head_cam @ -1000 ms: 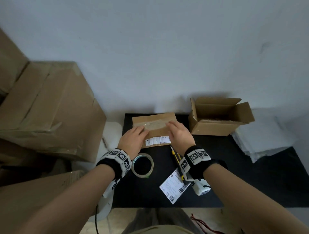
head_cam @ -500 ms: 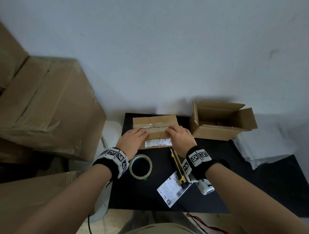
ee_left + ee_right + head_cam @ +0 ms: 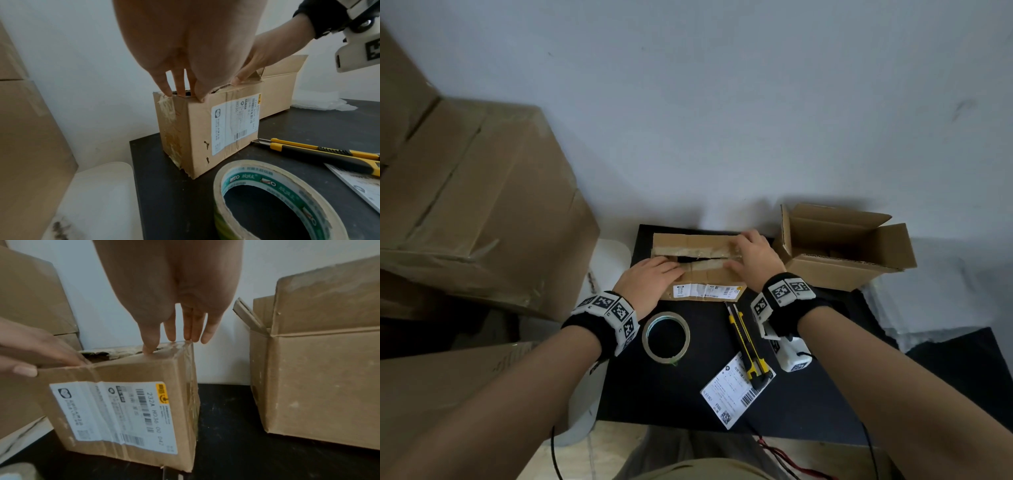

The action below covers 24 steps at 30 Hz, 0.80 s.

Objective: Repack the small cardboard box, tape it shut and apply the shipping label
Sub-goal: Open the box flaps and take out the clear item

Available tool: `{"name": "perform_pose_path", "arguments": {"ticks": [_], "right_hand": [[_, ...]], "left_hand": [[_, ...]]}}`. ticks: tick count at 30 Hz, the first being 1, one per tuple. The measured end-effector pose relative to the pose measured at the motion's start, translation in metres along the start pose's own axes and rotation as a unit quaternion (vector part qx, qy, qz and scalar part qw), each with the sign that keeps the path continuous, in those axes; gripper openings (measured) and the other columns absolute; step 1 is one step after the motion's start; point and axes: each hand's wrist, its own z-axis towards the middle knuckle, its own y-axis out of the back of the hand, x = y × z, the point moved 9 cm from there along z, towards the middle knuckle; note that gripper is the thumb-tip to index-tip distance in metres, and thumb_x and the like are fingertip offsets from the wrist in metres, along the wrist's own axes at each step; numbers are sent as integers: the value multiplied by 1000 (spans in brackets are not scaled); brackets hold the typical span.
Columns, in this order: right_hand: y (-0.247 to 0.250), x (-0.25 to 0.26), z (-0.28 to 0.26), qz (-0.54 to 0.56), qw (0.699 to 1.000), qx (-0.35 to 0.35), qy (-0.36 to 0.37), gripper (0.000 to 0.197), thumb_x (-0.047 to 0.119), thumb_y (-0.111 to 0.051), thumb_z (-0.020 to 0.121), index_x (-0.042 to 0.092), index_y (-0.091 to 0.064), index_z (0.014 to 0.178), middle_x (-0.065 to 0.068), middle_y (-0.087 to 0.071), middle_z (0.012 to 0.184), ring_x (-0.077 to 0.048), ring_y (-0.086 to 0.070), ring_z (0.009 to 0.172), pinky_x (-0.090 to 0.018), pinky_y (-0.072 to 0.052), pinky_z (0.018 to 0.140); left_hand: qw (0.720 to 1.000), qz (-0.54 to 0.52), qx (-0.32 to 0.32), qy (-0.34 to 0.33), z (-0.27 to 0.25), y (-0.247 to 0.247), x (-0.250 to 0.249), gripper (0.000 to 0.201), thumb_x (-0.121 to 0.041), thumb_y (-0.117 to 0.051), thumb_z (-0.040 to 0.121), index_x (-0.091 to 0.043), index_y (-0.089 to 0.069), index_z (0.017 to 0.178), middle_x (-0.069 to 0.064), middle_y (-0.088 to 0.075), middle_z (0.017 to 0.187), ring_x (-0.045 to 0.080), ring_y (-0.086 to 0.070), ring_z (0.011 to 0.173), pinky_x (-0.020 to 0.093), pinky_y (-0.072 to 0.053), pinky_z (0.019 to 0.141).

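Fingers (image 3: pixel 164 84) dip into box (image 3: pixel 698 270) slit; contents hidden.

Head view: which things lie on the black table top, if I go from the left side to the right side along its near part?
Tape roll → yellow utility knife. The loose shipping label lies under the knife's near end, so its place is unclear.

An open cardboard box (image 3: pixel 842 250) stands at the far right of the black table (image 3: pixel 825 404). White packing sheets (image 3: pixel 928 294) lie beside it. Large cartons (image 3: pixel 472 212) are stacked at left.
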Motion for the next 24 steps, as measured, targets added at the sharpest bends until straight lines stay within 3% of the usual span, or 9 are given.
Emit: {"name": "perform_pose_path", "arguments": {"ticks": [4, 8, 12, 18, 21, 24], "right_hand": [[3, 10, 8, -42, 999, 13, 15, 42, 30, -56, 90, 8, -49, 125, -9, -43, 129, -25, -42, 120, -37, -41, 99], [3, 18, 12, -77, 996, 18, 34, 47, 39, -53, 91, 7, -48, 125, -11, -44, 129, -26, -41, 122, -37, -41, 99], [0, 26, 16, -148, 987, 31, 46, 47, 37, -47, 95, 3, -44, 127, -16, -45, 129, -31, -44, 121, -38, -42, 96], [-2, 35, 9, -219, 969, 42, 104, 36, 22, -25, 102, -1, -46, 121, -23, -52, 119, -36, -54, 105, -39, -45, 86], [-5, 36, 11, -245, 961, 41, 126, 37, 23, -25, 102, -2, -47, 118, -23, -54, 116, -37, -55, 100, -39, -47, 81], [-5, 34, 12, -223, 966, 45, 124, 35, 20, -26, 101, 1, -48, 121, -21, -54, 118, -36, -54, 105, -40, -45, 85]], "left_hand": [[1000, -18, -1, 1, 0, 0, 3, 63, 5, -46, 87, -23, -36, 143, -6, -37, 148, 15, -28, 137, 27, -22, 112], [1000, -21, 3, 2, -1, -2, 3, 65, 5, -47, 87, -25, -35, 143, -6, -31, 150, 14, -23, 139, 26, -19, 112], [999, -29, -10, 9, -1, -1, 5, 62, 2, -49, 89, -25, -36, 143, -2, -22, 155, 17, -18, 142, 25, -7, 114], [999, -50, -13, -12, 3, -9, 9, 53, -4, -49, 92, -25, -42, 140, 1, -17, 157, 15, -13, 144, 19, 11, 107], [999, -33, -26, -10, 4, -5, 9, 50, -6, -50, 92, -26, -45, 137, 5, -10, 158, 18, -5, 146, 26, 10, 111], [1000, -20, -7, -2, 6, -4, 11, 44, -11, -50, 94, -27, -47, 136, 6, -2, 158, 20, 3, 146, 33, 10, 113]]}}
